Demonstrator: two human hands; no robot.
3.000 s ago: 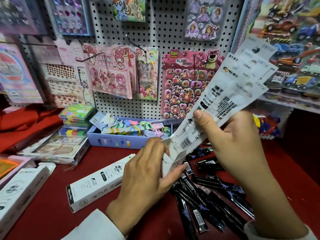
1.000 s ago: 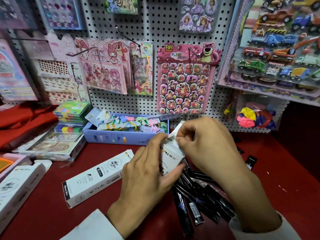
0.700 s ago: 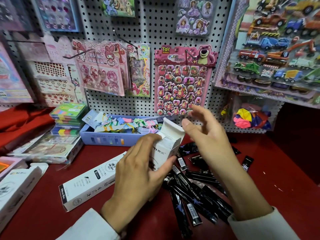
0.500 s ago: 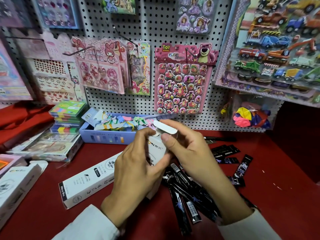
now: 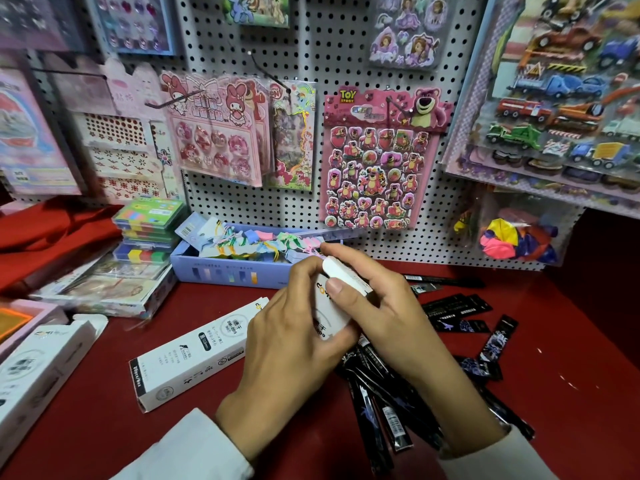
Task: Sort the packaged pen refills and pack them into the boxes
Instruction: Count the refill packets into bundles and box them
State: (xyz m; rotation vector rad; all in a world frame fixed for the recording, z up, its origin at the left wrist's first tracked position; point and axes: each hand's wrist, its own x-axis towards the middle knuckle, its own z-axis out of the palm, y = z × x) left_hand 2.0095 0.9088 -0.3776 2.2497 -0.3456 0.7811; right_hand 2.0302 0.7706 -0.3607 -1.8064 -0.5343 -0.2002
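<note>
I hold a white refill box (image 5: 329,308) upright above the red table. My left hand (image 5: 287,344) wraps its body from the left. My right hand (image 5: 377,303) grips its top, thumb pressed on the folded-down end flap. Under my right forearm lies a heap of black packaged pen refills (image 5: 388,393); more of them are scattered to the right (image 5: 460,310). A second white refill box (image 5: 197,351) lies flat to the left of my hands. A third white box (image 5: 38,368), end flap open, lies at the far left.
A blue tray (image 5: 235,271) of coloured tags stands behind my hands against the pegboard (image 5: 332,60) hung with sticker sheets. Stacked green cases (image 5: 149,223) and flat packs sit at back left. A bag of balloons (image 5: 512,237) hangs at right.
My right hand slid the white packaged refills down into the box, then folded the top flap over and pressed it shut. The box has sunk lower, nearer the table.
</note>
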